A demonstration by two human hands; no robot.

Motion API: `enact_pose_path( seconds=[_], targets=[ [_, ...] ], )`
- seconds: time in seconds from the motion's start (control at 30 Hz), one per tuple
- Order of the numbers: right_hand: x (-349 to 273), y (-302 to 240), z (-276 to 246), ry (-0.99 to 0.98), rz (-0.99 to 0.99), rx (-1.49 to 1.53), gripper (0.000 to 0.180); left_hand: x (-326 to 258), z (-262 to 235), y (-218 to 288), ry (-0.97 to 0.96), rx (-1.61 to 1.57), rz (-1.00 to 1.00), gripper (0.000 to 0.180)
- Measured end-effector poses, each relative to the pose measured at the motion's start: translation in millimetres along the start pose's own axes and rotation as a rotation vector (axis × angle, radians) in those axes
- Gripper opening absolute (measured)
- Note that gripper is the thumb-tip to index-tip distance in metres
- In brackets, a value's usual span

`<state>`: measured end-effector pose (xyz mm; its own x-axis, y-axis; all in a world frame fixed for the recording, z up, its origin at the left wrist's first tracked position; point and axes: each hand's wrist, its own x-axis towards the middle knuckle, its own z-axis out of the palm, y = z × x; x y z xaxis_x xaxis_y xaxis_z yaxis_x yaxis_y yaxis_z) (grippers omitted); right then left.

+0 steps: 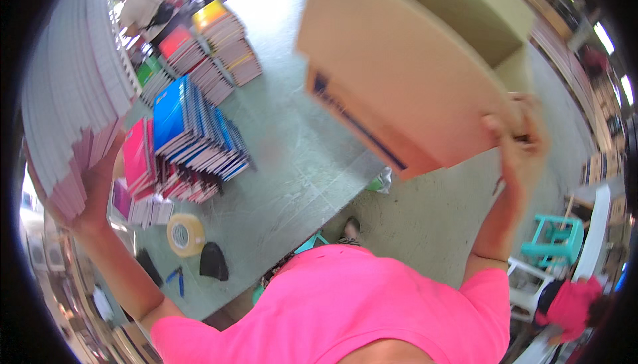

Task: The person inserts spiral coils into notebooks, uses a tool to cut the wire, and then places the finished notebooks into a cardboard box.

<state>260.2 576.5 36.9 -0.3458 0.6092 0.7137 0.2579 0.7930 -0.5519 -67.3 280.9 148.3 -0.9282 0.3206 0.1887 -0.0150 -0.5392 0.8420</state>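
A tall stack of spiral notebooks (76, 72) rises at the far left, page edges facing me. My left hand (100, 181) is closed under and around its lower end. On the other side, my right hand (522, 128) grips the edge of an open cardboard box (392, 72), which is tilted above the table's right edge. Part of the box's inside shows, with nothing visible in it; its deeper part is hidden. Nearest my left hand on the table are pink notebooks (138, 155) and a pile of blue spiral notebooks (193, 121).
Red notebooks (193, 62) and yellow ones (229, 38) stand farther back on the grey table (286, 171). A tape roll (186, 234), blue-handled snips (178, 279) and a black curved piece (213, 262) lie near me. People, a turquoise stool (555, 239) and cartons surround the table.
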Motion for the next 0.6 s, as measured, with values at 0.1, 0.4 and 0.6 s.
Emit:
enact_pose_path(
  seconds=[0.1,0.4,0.6],
  targets=[
    [44,0,3,0.082,-0.095,-0.079,0.027,-29,-26,19,0.391,0.065,0.237,0.064],
    [233,30,178,0.185,-0.621,-0.34,0.033,-81,-107,67,0.78,0.139,0.435,0.066],
    [278,-5,343,0.039,-0.437,-0.704,0.054,-125,-187,110,0.89,0.752,0.79,0.074]
  ],
)
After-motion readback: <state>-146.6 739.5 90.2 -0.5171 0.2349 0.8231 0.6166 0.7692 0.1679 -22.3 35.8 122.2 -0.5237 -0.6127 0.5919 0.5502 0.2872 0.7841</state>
